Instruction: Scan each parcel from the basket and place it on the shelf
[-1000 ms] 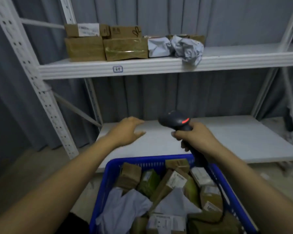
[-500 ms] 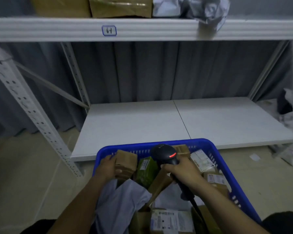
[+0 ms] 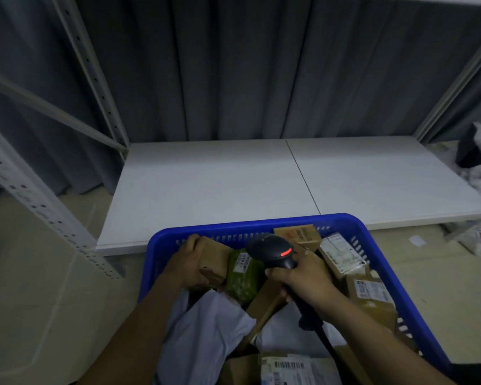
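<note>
White shelf (image 3: 233, 184) behind crammed blue basket (image 3: 233, 227).
Left grip (image 3: 182, 266) clamps brown box (image 3: 214, 259), right grip (image 3: 306, 276) wraps scanner (image 3: 275, 250); tight packing may snag lift.

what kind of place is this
Probably a parcel sorting or storage room: a blue basket full of labelled parcels, a handheld barcode scanner in the right hand, and white metal shelving.

Blue basket (image 3: 261, 225): holds parcels, under both hands. Left hand (image 3: 185, 263): grips a small brown box (image 3: 213, 262). Green packet (image 3: 243, 276): between the hands. Right hand (image 3: 303, 279): holds a black scanner (image 3: 275, 250), red light lit. White shelf (image 3: 220, 184): beyond both hands.
</note>
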A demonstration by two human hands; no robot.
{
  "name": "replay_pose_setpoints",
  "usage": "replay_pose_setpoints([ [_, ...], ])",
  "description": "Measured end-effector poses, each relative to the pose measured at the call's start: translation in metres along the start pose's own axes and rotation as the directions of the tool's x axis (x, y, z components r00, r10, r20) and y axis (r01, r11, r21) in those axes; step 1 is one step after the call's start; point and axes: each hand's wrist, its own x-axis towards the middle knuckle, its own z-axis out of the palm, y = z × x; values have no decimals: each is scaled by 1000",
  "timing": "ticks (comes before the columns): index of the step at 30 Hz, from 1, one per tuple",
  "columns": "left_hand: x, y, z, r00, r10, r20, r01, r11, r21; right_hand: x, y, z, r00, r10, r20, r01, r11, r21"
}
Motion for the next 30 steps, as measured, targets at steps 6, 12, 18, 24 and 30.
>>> replay_pose_setpoints([
  [6,-7,9,2,1000,14,-9,-14,999,-47,-9,15,-2,1000,-9,13,9,999,48],
  [12,-50,21,-34,986,-90,-140,53,967,-250,-24,5,-12,999,-32,9,30,987,161],
  [18,-102,68,-96,898,-88,-430,-86,926,-367,-40,-10,-17,996,-81,-33,88,928,361],
  [24,-161,123,-93,934,28,-356,-264,726,-635,-60,-13,-37,998,-23,-51,51,748,662],
  [30,-179,153,-61,947,144,-288,-306,683,-663,-81,-4,-36,1000,-3,-10,10,712,702],
])
